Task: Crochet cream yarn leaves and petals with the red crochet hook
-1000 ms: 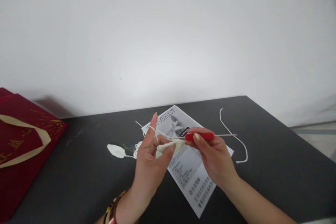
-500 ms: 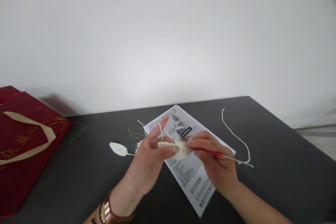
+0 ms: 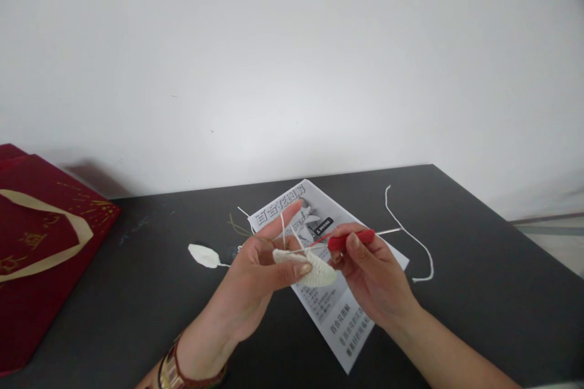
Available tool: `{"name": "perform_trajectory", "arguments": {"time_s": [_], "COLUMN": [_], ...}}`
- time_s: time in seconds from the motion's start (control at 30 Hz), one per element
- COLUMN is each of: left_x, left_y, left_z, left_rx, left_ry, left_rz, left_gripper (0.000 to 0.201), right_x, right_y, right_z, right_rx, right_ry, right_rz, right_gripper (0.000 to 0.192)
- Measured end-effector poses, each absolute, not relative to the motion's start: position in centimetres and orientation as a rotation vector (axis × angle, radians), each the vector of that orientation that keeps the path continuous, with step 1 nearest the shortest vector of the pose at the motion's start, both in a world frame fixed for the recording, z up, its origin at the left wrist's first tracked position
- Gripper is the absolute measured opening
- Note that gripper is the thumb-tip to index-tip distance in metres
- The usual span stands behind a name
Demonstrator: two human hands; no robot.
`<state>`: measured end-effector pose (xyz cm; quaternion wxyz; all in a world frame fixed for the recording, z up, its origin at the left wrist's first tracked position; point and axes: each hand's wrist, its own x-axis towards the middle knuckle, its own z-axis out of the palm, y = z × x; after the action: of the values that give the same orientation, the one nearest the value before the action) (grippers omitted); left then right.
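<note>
My left hand pinches a small cream crocheted piece between thumb and fingers, with white yarn looped over the raised index finger. My right hand grips a crochet hook with a red handle; its metal shaft runs left into the piece, and the bare metal end sticks out to the right. Both hands hover above a printed instruction sheet on the black table.
A finished white petal lies on the table left of my hands. A loose white yarn strand curls to the right. A dark red gift bag with a cream handle lies at the left edge. A white wall stands behind.
My right hand has swung the hook's outer end up from pointing down-right to nearly level. The crocheted piece now hangs a little lower from my left fingers.
</note>
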<state>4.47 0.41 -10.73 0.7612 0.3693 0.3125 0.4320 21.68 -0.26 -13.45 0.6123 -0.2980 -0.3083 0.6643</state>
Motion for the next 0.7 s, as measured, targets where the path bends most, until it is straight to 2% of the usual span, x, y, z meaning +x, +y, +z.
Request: {"name": "perform_trajectory", "arguments": {"time_s": [0.2, 0.47, 0.7], "left_x": [4.2, 4.3, 4.2], "left_y": [0.3, 0.0, 0.2], "left_z": [-10.5, -10.3, -9.9], "left_rx": [0.916, 0.848, 0.842], "left_ry": [0.773, 0.785, 0.796], "left_rz": [0.913, 0.857, 0.800], "left_gripper": [0.074, 0.067, 0.070], "right_x": [21.9, 22.2, 23.4], "right_y": [-0.3, 0.1, 0.5], "right_z": [-13.2, -13.0, -12.4], "right_rx": [-0.688, -0.676, -0.693], "right_ry": [-0.781, -0.732, -0.839], "right_rz": [1.472, 1.595, 1.513], "right_gripper": [0.014, 0.019, 0.019]}}
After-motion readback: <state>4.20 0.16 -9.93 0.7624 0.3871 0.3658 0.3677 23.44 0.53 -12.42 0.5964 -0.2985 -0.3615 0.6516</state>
